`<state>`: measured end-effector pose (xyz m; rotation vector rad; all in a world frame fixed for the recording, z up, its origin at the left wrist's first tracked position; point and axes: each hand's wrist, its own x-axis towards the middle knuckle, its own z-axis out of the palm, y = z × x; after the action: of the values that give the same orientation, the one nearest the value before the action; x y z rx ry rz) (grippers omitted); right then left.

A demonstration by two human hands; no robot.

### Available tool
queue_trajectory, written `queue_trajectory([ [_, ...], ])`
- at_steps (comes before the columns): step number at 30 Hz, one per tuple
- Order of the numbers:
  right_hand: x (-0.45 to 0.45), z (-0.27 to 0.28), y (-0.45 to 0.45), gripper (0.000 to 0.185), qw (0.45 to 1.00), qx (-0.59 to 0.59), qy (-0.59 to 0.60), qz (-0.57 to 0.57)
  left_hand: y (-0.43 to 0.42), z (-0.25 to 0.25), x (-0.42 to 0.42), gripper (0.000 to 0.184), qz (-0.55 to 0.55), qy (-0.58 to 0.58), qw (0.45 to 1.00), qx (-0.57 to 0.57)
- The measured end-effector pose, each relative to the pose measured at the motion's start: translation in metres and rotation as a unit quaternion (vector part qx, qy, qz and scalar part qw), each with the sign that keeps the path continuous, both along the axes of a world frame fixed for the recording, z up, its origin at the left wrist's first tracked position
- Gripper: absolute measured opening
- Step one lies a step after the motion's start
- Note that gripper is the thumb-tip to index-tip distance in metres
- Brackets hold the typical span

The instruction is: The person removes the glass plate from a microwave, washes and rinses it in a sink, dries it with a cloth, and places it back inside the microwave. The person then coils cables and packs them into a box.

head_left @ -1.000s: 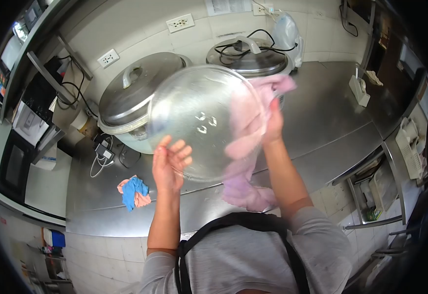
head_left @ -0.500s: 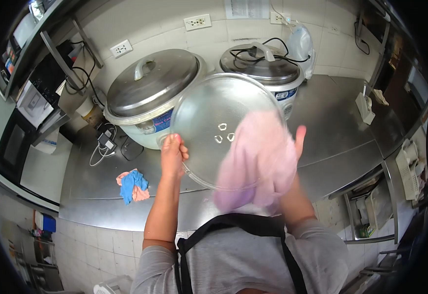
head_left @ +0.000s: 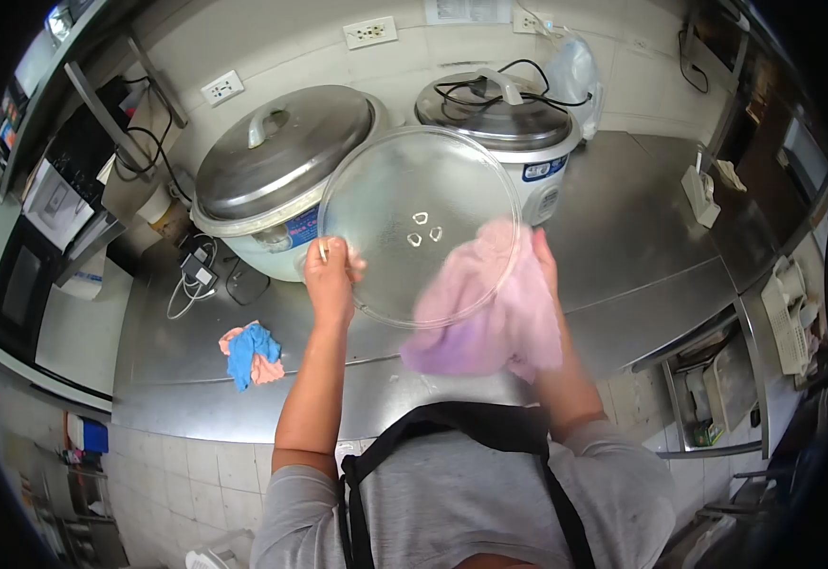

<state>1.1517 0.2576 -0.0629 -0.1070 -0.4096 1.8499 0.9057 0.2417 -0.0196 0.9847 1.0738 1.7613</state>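
Observation:
My left hand [head_left: 331, 270] is closed on the left rim of a round clear glass microwave plate [head_left: 376, 199], held up tilted above the counter. Three small raised marks show near the plate's middle. A pink cloth [head_left: 499, 284], blurred along its edges, hangs over the plate's lower right side. Behind it, at the right rim, my right hand [head_left: 545, 261] has hold of the cloth; its thumb shows and the other fingers are hidden. Beyond the plate stand a large rice cooker [head_left: 286, 152] and a smaller one [head_left: 499, 123], both with metal lids on.
A blue and peach cloth bundle [head_left: 251, 356] lies on the steel counter [head_left: 623, 247] at left, near a power adapter [head_left: 198, 271]. A black cord rests on the smaller cooker's lid. At right are a white holder [head_left: 700, 197] and a basket [head_left: 786, 318].
The plate has shifted slightly up and left in view along with both hands. The pink cloth has moved a little on the plate's lower right side. My left grip stays on the rim.

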Motion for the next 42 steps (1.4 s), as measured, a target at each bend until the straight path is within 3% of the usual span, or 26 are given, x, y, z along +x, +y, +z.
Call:
queue_trajectory([
  [1,0.008,-0.006,0.015,0.064,0.940,0.024,-0.299,-0.164,-0.003,0.003,0.004,0.014,-0.024,-0.023,0.999,0.009],
  [2,0.014,-0.009,0.028,0.061,0.767,0.043,-0.563,-0.306,-0.004,0.008,0.004,0.014,-0.073,-0.039,0.997,-0.006],
  [4,0.018,0.000,0.043,0.060,0.725,0.087,-0.575,-0.369,-0.005,0.017,-0.002,0.017,-0.164,-0.072,0.983,-0.032],
  [7,0.029,0.041,0.030,0.055,0.627,0.060,-0.628,-0.457,-0.004,0.017,-0.001,0.018,-0.120,-0.019,0.992,-0.028],
  [8,0.016,0.044,0.033,0.048,0.615,0.138,-0.518,-0.578,-0.003,0.020,-0.002,0.018,-0.111,0.011,0.993,-0.035],
  [11,-0.016,0.057,0.023,0.041,0.650,0.217,-0.451,-0.571,-0.005,0.033,0.002,0.017,-0.089,0.099,0.990,-0.046],
  [12,-0.025,0.046,0.028,0.038,0.687,0.283,-0.439,-0.505,-0.006,0.038,0.008,0.017,-0.084,0.124,0.988,-0.043],
  [13,-0.059,0.053,0.029,0.038,0.719,0.367,-0.316,-0.499,-0.006,0.039,0.015,0.017,-0.078,0.148,0.985,-0.038],
  [15,-0.081,0.082,0.006,0.044,0.455,0.628,-0.464,-0.429,-0.006,0.036,0.022,0.018,-0.079,0.196,0.977,-0.011],
  [17,-0.094,0.091,0.017,0.039,0.385,0.659,-0.510,-0.396,-0.007,0.032,0.026,0.018,-0.077,0.245,0.966,0.016],
  [19,-0.094,0.090,0.049,0.025,0.558,0.563,-0.600,-0.105,-0.011,0.028,0.030,0.019,-0.073,0.293,0.953,0.041],
  [20,-0.091,0.065,0.068,0.021,0.516,0.581,-0.513,-0.364,-0.016,0.027,0.033,0.021,-0.088,0.210,0.973,0.030],
  [21,-0.075,0.078,0.077,0.022,0.477,0.554,-0.545,-0.411,-0.020,0.027,0.034,0.021,-0.075,0.205,0.975,0.032],
  [22,-0.064,0.083,0.074,0.027,0.508,0.385,-0.629,-0.444,-0.026,0.027,0.034,0.021,-0.062,0.201,0.977,0.031],
  [23,-0.051,0.075,0.095,0.033,0.484,0.349,-0.599,-0.534,-0.029,0.026,0.034,0.022,-0.050,0.197,0.979,0.033],
  [24,-0.039,0.074,0.094,0.037,0.563,0.284,-0.615,-0.474,-0.032,0.024,0.032,0.022,-0.063,0.194,0.978,0.032],
  [26,-0.037,0.072,0.099,0.037,0.482,0.318,-0.638,-0.509,-0.034,0.020,0.030,0.023,-0.089,0.186,0.978,0.034],
  [28,-0.047,0.079,0.094,0.032,0.390,0.388,-0.634,-0.544,-0.032,0.037,0.025,0.023,-0.179,0.219,0.957,-0.068],
  [30,-0.071,0.094,0.067,0.025,0.346,0.515,-0.635,-0.460,-0.019,0.049,0.024,0.023,-0.219,0.263,0.931,-0.128],
  [32,-0.088,0.104,0.059,0.022,0.310,0.588,-0.594,-0.453,-0.003,0.051,0.026,0.022,-0.213,0.320,0.910,-0.154],
  [33,-0.090,0.103,0.056,0.021,0.293,0.621,-0.572,-0.448,-0.002,0.049,0.028,0.022,-0.191,0.295,0.927,-0.132],
  [36,-0.073,0.102,0.088,0.028,0.411,0.461,-0.551,-0.561,0.000,0.051,0.037,0.022,-0.133,0.237,0.961,-0.061],
  [40,-0.027,0.072,0.120,0.046,0.559,0.127,-0.640,-0.512,-0.011,0.058,0.034,0.022,-0.081,0.189,0.979,-0.002],
  [42,-0.021,0.027,0.127,0.044,0.540,0.069,-0.658,-0.520,-0.011,0.053,0.029,0.022,-0.058,0.132,0.989,0.017],
])
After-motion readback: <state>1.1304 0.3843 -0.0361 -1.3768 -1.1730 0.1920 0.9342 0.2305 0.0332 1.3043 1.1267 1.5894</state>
